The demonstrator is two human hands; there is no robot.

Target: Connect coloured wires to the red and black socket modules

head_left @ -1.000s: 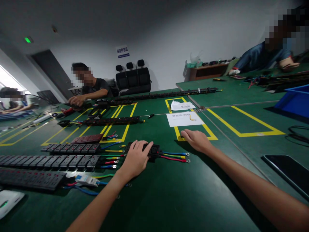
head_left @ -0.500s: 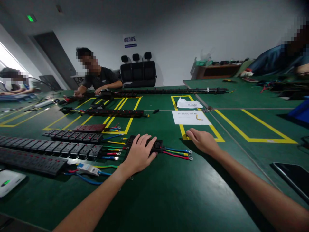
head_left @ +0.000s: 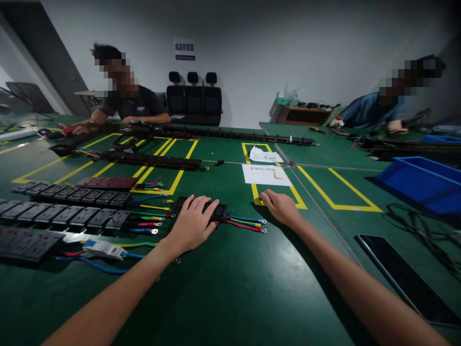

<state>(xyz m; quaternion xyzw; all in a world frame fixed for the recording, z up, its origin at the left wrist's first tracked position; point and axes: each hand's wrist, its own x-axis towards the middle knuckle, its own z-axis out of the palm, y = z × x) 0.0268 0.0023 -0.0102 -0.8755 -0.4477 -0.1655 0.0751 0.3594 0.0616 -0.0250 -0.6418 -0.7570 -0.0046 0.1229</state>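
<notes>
My left hand lies over a short black socket strip on the green table. Its fingers reach across the top and the thumb sits along the near side, so part of the strip is hidden. Blue, yellow-green and red wires with ring terminals come out of the strip's right end. My right hand is closed in a loose fist on the table, right of those terminals and by the yellow tape. Nothing shows in it, and its curled fingertips are hidden. A printed paper sheet lies just beyond it.
Longer socket strips with loose wires lie in rows at left. A phone and black cables are at right, with a blue bin behind. Two co-workers sit across the table, one at left and one at right.
My view has swung right, bringing the blue bin and the right co-worker further in. Both my hands keep their places by the strip and the tape. The left co-worker's arm has moved outward.
</notes>
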